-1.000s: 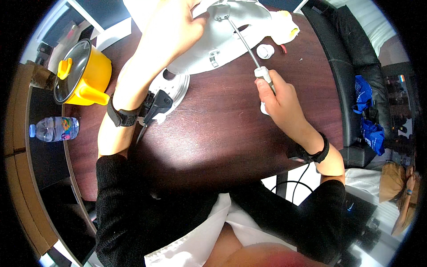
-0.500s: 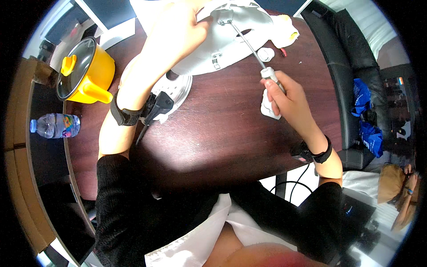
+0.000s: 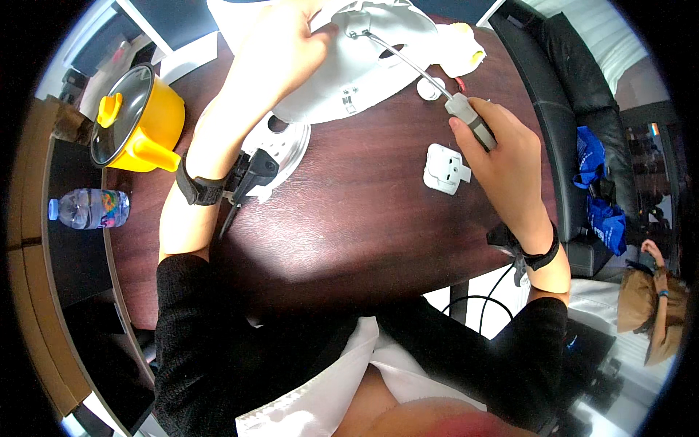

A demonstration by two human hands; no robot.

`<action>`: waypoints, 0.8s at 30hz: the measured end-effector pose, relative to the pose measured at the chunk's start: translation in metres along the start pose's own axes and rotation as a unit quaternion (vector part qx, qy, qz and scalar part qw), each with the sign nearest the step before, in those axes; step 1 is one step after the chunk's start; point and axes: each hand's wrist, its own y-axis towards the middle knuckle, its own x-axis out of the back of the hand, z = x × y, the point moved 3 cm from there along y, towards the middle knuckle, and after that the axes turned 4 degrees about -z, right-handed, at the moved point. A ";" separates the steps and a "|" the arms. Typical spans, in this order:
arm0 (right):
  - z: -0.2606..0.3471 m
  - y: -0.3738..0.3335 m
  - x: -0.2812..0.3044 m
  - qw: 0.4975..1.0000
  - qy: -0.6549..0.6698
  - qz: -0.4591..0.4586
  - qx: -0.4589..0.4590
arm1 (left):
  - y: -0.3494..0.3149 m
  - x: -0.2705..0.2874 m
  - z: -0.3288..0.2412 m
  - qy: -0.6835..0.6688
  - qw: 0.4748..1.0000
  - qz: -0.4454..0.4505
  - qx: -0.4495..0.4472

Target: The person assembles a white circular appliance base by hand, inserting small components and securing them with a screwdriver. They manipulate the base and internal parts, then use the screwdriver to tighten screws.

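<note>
R hand (image 3: 502, 156): grip closed round grey handle of screwdriver (image 3: 470, 120); shaft runs up-left, tip at top of white appliance shell (image 3: 364, 69). L hand (image 3: 280, 51): palm and fingers pressed flat on shell, pinning it to the bench (image 3: 349, 218). White plug (image 3: 445, 168) lies just beside R hand. Yellow pot (image 3: 138, 124) and water bottle (image 3: 91, 209) sit far left, 2 items well apart from the hands.

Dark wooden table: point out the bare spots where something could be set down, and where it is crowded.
The dark wooden table is widest bare in its near middle, between the left forearm and the white plug adapter. A narrower bare strip lies between the yellow pot and the left arm. The far edge is crowded: the white appliance shell under the left hand, and the screwdriver in the right hand.
</note>
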 end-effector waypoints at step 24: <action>-0.013 -0.007 -0.017 0.996 0.044 0.006 -0.083 | 0.023 0.009 -0.090 0.050 0.987 0.042 0.147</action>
